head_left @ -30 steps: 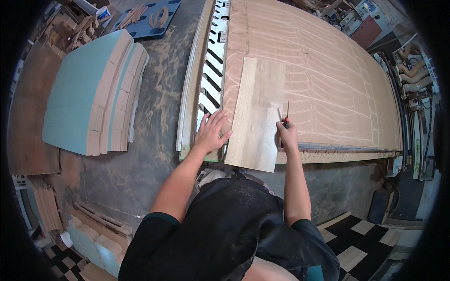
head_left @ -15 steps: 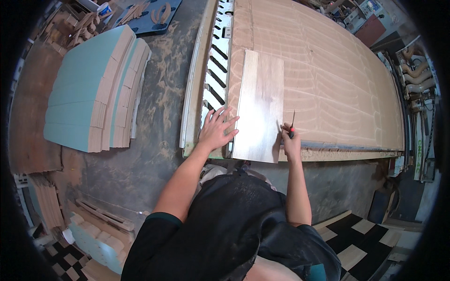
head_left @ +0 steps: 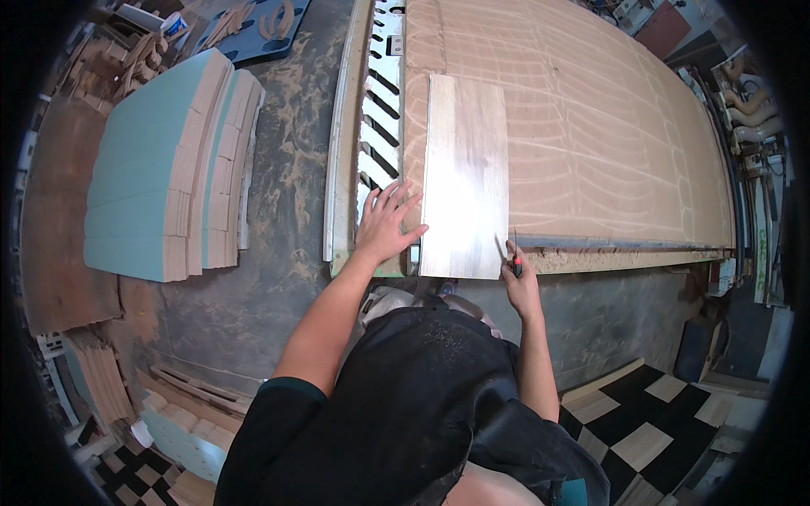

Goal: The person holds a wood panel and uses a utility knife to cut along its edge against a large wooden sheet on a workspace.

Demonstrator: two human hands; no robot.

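Observation:
A light wood-grain panel (head_left: 466,143) lies lengthwise on the brown worktable (head_left: 599,160), its near end at the front edge, with glare over its middle. My left hand (head_left: 386,226) rests with fingers spread at the table's left edge, the thumb touching the panel's left side. Beside the panel's near right corner, my right hand (head_left: 523,291) is closed on a slim tool (head_left: 516,266) with a red-and-black handle. Its thin dark shaft points away from me along the panel's right edge; whether it is a blade or a file I cannot make out.
A white slotted strip (head_left: 381,110) runs along the table's left side. Left of it, stacked boards with pale green faces (head_left: 139,185) stand on the grey floor. A blue board (head_left: 253,42) holds curved wood pieces at far left. Checkered boards (head_left: 641,438) lie behind at lower right.
My right hand has come nearer to me, down along the panel's right edge, with the tool still in it. My left hand stays spread at the panel's left side. The view has shifted slightly.

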